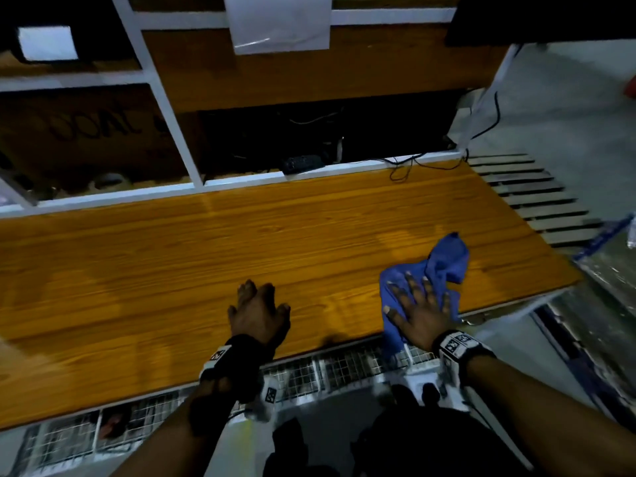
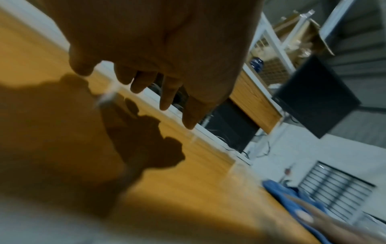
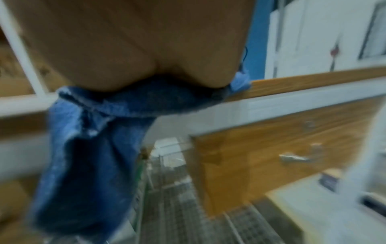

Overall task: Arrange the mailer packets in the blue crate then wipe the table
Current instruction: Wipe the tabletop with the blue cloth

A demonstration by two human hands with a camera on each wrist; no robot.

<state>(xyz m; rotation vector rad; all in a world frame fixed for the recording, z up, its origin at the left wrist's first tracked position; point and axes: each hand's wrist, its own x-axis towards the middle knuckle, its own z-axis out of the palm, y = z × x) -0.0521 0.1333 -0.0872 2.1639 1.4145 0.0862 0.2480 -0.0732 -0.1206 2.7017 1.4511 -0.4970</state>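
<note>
A blue cloth (image 1: pixel 444 259) lies crumpled near the front right of the wooden table (image 1: pixel 172 263). My right hand (image 1: pixel 418 297) presses flat on it with fingers spread. Part of the cloth (image 3: pixel 89 156) hangs over the table's front edge below my palm (image 3: pixel 146 49). My left hand (image 1: pixel 258 304) is over the front middle of the table, fingers loosely bent and holding nothing. In the left wrist view that hand (image 2: pixel 146 92) hovers just above the wood and casts a shadow, with the cloth (image 2: pixel 292 201) off to its right. No mailer packets or crate can be made out.
White-framed shelving (image 1: pixel 179 146) with cardboard boxes stands behind the table. Black cables (image 1: pixel 402 166) lie at the back right corner. A slatted rack (image 1: pixel 537 201) and a blue-edged object (image 1: pixel 605 235) sit off the right end. Wire mesh (image 1: pixel 337 370) runs under the front edge.
</note>
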